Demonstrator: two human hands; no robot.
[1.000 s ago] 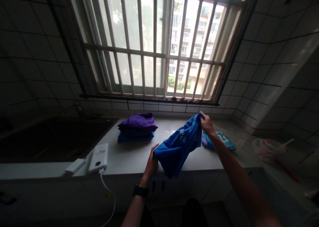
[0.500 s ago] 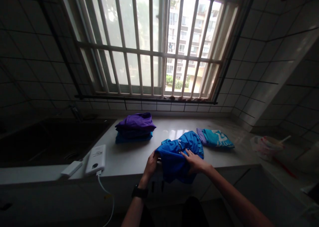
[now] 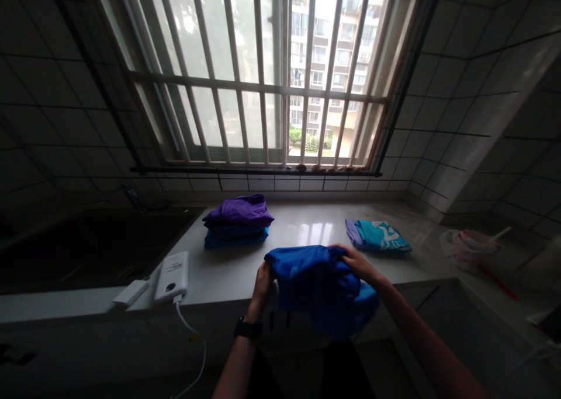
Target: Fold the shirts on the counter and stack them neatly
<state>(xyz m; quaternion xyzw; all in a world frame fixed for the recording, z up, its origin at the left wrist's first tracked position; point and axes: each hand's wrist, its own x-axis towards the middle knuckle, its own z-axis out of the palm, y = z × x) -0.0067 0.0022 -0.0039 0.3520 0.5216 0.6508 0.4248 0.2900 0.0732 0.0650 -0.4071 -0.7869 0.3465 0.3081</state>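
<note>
Both my hands grip a bright blue garment [image 3: 319, 288], bunched and held up at the front edge of the white countertop [image 3: 302, 232], its lower part hanging over the edge. My left hand [image 3: 263, 285] pinches its left side, and my right hand [image 3: 357, 264] holds its upper right side. A folded stack of clothes [image 3: 238, 219], purple on top and blue beneath, sits beyond my left hand. Beyond my right hand lies a folded teal printed shirt [image 3: 377, 237] with a purple edge.
A white power bank [image 3: 172, 277] lies near the counter's front edge, with a white cable [image 3: 190, 335] hanging down from it beside a white charger [image 3: 130, 292]. A dark sink [image 3: 87, 241] lies left. A plastic bag [image 3: 468, 250] sits right, below a barred window [image 3: 258, 77].
The blue garment has gone from lying spread on the counter to being gathered and held up in both hands. My right hand has moved to its upper right side.
</note>
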